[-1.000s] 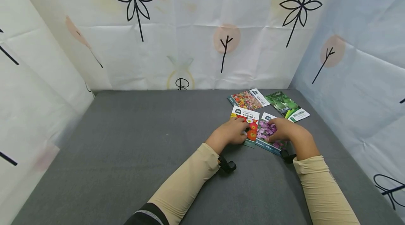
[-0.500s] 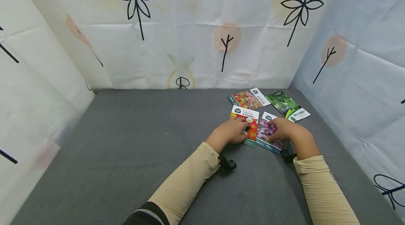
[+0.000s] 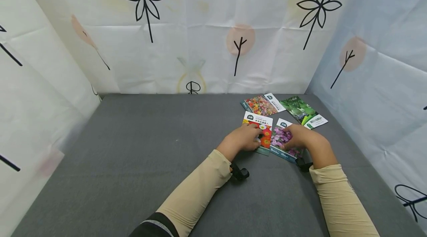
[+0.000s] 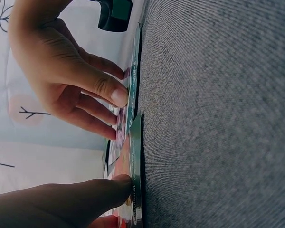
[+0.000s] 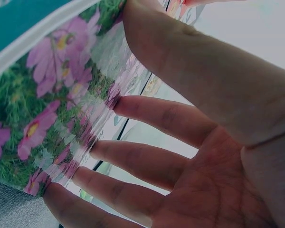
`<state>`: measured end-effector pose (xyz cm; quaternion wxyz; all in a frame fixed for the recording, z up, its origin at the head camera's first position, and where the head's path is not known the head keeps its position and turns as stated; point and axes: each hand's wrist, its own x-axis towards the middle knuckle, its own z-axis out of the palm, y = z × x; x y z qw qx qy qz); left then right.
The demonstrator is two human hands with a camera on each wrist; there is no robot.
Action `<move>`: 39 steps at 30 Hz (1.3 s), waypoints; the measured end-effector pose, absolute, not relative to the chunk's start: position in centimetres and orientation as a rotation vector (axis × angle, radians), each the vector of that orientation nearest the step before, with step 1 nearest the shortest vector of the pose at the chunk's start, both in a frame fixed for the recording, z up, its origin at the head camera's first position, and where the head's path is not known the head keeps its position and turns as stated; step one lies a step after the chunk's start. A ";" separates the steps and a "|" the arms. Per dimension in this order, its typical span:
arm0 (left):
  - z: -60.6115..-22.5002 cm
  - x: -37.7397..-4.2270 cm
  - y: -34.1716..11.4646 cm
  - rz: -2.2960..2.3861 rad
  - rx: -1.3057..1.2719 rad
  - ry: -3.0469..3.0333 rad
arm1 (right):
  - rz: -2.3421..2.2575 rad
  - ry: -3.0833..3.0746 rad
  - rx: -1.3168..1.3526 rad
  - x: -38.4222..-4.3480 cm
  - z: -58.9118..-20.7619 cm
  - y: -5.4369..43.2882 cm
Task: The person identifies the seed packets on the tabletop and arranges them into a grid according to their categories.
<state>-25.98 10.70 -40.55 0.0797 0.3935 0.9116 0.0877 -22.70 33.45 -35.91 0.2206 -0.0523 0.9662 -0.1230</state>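
Red-flower packet (image 3: 266,134) and purple-flower packet (image 3: 280,137) side by side, beneath my left hand (image 3: 242,139) and right hand (image 3: 301,137)

Picture a grey table (image 3: 116,163) as a clock, with 12 at the patterned cloth (image 3: 200,55) behind it. Four printed packets lie flat around 2 o'clock. My left hand rests on the red-flower packet, thumb and fingers apart, tips on its surface. The purple-flower packet sits at that one's 4 o'clock; their edges touch or nearly touch, I cannot tell which. My right hand lies over its 3 o'clock side, fingers spread, tips on the flower picture, clamped on nothing.

At the red-flower packet's 12 o'clock is a mixed-flower packet (image 3: 260,105), its white end toward 2. At the purple-flower packet's 1 o'clock is a green-leaf packet (image 3: 300,109), its white end toward 4. Neither has a hand on it.

Judging by how things lie, the arranging is part-way: all four are down and grouped closely, but their angles differ, and neither hand is off the nearer two. Aligning them and letting go look like what is left.
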 end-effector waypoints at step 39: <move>-39.8 -25.7 10.3 0.290 1.086 2.723 | -0.352 2.680 -0.160 -22.6 -35.9 33.5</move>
